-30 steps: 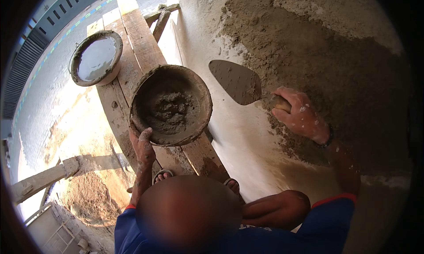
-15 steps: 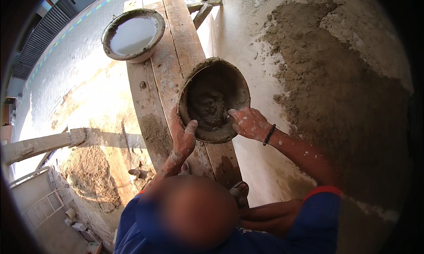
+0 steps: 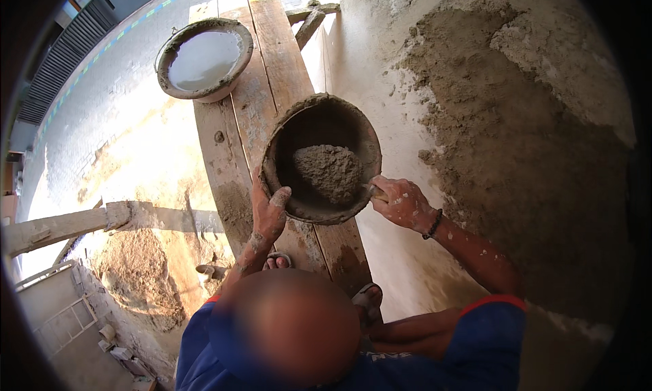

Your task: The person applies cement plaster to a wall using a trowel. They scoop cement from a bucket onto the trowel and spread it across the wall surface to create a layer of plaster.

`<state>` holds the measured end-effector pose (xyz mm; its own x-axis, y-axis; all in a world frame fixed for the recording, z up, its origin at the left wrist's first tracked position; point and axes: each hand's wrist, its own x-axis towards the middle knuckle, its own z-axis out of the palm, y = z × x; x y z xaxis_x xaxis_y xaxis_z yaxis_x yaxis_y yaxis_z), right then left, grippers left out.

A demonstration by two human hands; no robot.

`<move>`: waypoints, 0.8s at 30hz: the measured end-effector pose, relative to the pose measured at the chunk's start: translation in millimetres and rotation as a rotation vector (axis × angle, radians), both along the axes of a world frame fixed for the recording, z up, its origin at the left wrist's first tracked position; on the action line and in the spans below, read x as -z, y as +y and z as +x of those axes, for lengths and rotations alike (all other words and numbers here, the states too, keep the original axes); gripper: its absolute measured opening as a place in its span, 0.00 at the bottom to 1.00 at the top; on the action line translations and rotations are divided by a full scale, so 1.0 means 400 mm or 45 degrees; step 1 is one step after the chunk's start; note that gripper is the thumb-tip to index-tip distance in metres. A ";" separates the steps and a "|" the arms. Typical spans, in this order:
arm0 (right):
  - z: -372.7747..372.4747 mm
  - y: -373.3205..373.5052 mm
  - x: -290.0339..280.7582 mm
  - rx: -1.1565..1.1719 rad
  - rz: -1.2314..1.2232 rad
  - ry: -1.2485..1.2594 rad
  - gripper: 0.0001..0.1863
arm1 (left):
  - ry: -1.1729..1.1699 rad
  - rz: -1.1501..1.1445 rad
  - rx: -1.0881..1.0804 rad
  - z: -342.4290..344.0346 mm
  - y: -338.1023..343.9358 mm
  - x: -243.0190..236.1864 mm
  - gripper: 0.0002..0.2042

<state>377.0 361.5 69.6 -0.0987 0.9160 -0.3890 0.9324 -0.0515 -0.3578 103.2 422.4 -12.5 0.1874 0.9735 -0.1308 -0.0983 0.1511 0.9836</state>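
Note:
A round bucket caked with grey mortar is held over the wooden planks, its mouth facing up. My left hand grips its near left rim, thumb on the inner side and fingers around the outside. At the right rim my right hand is closed around the handle of a trowel. A heaped lump of wet mortar sits in the bucket's mouth at the trowel's end and covers the blade. The bucket's shadowed inside shows behind the lump.
Farther along the planks stands a second bucket of cloudy water. To the right rises a wall partly covered with fresh plaster. A wooden pole and a sand heap lie left, below the planks.
The mortar lump has come up toward the bucket's mouth on the trowel. My right hand has moved slightly right and down; the bucket and my left hand have shifted a little left.

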 end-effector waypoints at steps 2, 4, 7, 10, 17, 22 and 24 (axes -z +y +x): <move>0.017 0.010 -0.024 0.076 0.019 0.048 0.19 | 0.034 0.006 0.005 0.014 0.030 -0.012 0.32; 0.021 0.005 -0.026 0.005 0.138 0.097 0.17 | -0.038 0.021 -0.013 -0.008 0.025 0.025 0.34; 0.025 0.016 -0.090 0.088 0.099 0.131 0.16 | -0.067 -0.042 -0.015 -0.027 0.027 0.049 0.35; 0.007 0.039 -0.245 0.031 0.203 0.231 0.19 | 0.019 0.063 -0.058 -0.050 0.025 0.049 0.33; 0.042 0.024 -0.629 -0.084 0.424 0.303 0.21 | -0.022 -0.042 -0.005 -0.005 0.029 0.009 0.30; 0.103 0.043 -0.690 0.285 0.296 0.769 0.23 | 0.039 0.036 -0.103 -0.056 0.036 -0.034 0.28; 0.230 0.110 -0.616 0.546 0.254 0.826 0.25 | -0.103 -0.038 -0.144 -0.081 0.037 -0.015 0.29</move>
<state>469.1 405.7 316.1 0.1270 0.9715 -0.2000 0.4488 -0.2361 -0.8619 71.0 437.0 -6.4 0.0875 0.9849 -0.1491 -0.1950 0.1637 0.9670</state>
